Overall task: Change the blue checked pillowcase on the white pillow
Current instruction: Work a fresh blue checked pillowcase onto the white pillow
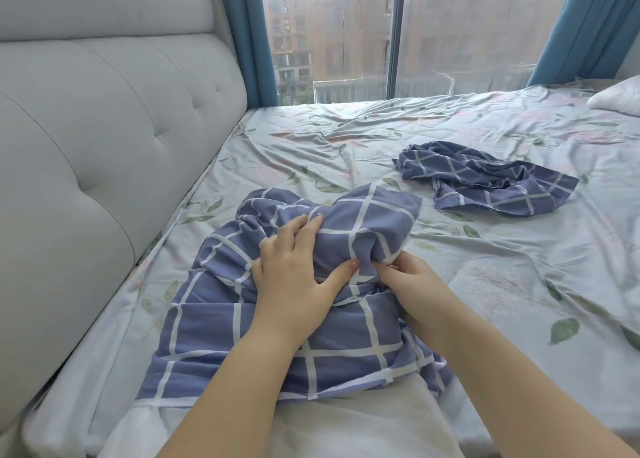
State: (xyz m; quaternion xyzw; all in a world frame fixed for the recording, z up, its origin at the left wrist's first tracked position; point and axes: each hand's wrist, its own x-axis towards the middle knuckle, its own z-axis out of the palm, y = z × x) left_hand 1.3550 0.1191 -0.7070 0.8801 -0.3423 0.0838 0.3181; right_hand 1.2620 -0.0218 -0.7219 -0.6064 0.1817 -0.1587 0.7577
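A blue checked pillowcase [214,326] lies bunched on the bed in front of me, covering the far part of a white pillow [346,430] whose near end shows bare at the bottom. My left hand [294,270] presses flat on the case, thumb spread to the right. My right hand [412,284] pinches a fold of the case near its right side. A second blue checked pillowcase [485,180] lies crumpled further away on the right, apart from both hands.
The bed has a pale floral sheet [502,267]. A grey padded headboard [104,146] runs along the left. Another white pillow [620,97] sits at the far right edge. A large window with blue curtains [588,24] is behind the bed.
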